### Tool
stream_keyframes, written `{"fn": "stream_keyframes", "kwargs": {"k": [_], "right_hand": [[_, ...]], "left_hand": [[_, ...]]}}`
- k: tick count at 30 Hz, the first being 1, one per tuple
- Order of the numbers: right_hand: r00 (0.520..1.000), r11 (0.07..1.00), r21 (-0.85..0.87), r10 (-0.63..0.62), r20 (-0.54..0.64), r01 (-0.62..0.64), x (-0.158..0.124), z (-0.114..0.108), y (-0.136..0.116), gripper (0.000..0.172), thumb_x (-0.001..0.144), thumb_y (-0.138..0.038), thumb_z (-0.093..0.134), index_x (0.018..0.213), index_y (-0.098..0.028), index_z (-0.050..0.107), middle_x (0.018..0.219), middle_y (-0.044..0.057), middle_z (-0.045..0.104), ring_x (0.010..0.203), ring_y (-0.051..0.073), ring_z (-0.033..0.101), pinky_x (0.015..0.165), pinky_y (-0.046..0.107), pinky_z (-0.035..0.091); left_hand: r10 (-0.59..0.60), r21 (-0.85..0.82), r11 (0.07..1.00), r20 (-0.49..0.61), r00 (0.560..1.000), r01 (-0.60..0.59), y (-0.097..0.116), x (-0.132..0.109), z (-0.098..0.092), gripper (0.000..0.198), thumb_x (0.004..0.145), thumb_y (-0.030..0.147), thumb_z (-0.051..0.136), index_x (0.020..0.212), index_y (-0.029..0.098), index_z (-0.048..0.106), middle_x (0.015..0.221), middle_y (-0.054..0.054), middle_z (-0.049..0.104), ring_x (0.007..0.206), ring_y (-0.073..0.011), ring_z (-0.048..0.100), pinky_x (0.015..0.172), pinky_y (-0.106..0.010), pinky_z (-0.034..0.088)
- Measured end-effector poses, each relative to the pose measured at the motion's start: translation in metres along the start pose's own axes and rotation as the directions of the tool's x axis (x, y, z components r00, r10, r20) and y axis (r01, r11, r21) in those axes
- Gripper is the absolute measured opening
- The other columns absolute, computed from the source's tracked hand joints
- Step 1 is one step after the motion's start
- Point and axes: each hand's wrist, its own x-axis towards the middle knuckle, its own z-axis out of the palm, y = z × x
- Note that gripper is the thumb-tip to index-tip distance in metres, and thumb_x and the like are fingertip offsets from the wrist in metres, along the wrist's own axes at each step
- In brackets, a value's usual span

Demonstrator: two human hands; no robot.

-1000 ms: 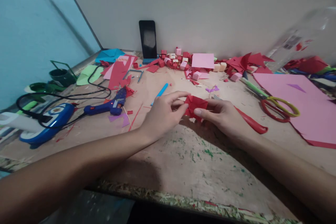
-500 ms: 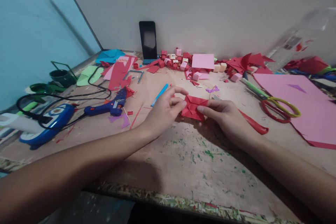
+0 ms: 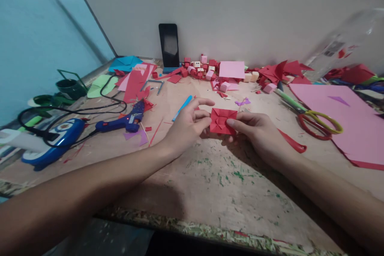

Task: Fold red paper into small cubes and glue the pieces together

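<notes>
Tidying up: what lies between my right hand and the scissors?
Head view: a red handle lies between the right hand, pinching the red paper, and the scissors.

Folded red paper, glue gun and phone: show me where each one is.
folded red paper (image 3: pixel 222 121), head view, middle of the folded square.
glue gun (image 3: pixel 126 123), head view, blue body.
phone (image 3: pixel 169 46), head view, dark screen.

You hold a folded red paper square (image 3: pixel 222 121) between both hands just above the table (image 3: pixel 210 184): your left hand (image 3: pixel 187 126) pinches its left edge, your right hand (image 3: pixel 261 134) grips its right edge with the thumb on top. A blue glue gun (image 3: pixel 124 121) lies to your left, a blue pen (image 3: pixel 182 107) just beyond your left hand, scissors (image 3: pixel 318 122) and a pink sheet (image 3: pixel 345 122) to your right. A phone (image 3: pixel 169 46) leans against the wall.
</notes>
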Motion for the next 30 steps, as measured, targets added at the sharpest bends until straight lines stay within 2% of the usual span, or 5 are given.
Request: {"fn": "stream_keyframes", "kwargs": {"k": [6,11,20,25,30], "right_hand": [[1.0,1.0,-0.023,-0.007,0.008,0.007,0.0001,0.0012,-0.0018,0.029,0.081,-0.044,0.086,0.072,-0.018,0.077,0.061,0.002,0.072,0.054,0.013,0.064,0.056,0.024,0.05],[1.0,1.0,-0.012,-0.007,0.013,0.007,-0.0003,0.0014,-0.0006,0.025,0.08,-0.042,0.086,0.075,-0.019,0.078,0.063,0.002,0.073,0.057,0.014,0.067,0.058,0.024,0.051],[1.0,1.0,-0.02,-0.002,0.009,0.002,-0.0007,0.0011,-0.0012,0.028,0.079,-0.043,0.087,0.076,-0.018,0.078,0.063,0.003,0.074,0.057,0.014,0.067,0.057,0.023,0.051],[1.0,1.0,0.013,0.013,0.007,-0.013,0.0014,0.0017,0.0,0.028,0.08,-0.044,0.086,0.076,-0.018,0.077,0.062,0.003,0.073,0.057,0.017,0.071,0.058,0.025,0.053],[1.0,1.0,0.008,0.009,-0.002,-0.009,0.0017,0.0011,-0.0005,0.026,0.08,-0.042,0.087,0.074,-0.018,0.076,0.06,0.003,0.073,0.057,0.018,0.073,0.057,0.025,0.053]], "left_hand": [[0.027,0.042,0.999,-0.012,1.0,-0.026,-0.0034,0.0,-0.001,0.032,0.088,0.009,0.06,0.119,0.017,0.056,0.073,0.004,0.065,0.057,-0.0079,0.058,0.055,-0.018,0.046],[0.016,0.043,0.999,-0.009,1.0,-0.016,-0.0027,0.0006,-0.0005,0.031,0.088,0.009,0.06,0.118,0.016,0.057,0.074,0.004,0.066,0.056,-0.0074,0.058,0.054,-0.018,0.046],[0.016,0.027,1.0,-0.004,1.0,-0.016,-0.0048,0.0013,-0.001,0.031,0.087,0.008,0.06,0.116,0.018,0.055,0.074,0.005,0.065,0.055,-0.0064,0.056,0.055,-0.018,0.046],[0.03,0.0,1.0,0.012,0.999,-0.03,-0.0063,0.0013,-0.0004,0.03,0.086,0.009,0.06,0.11,0.022,0.048,0.087,0.004,0.067,0.059,-0.0057,0.057,0.055,-0.018,0.047],[0.095,0.07,0.993,0.008,0.995,-0.096,-0.0096,0.0017,-0.0009,0.025,0.086,0.011,0.063,0.103,0.021,0.05,0.098,0.002,0.063,0.063,-0.0051,0.055,0.056,-0.018,0.047]]}}
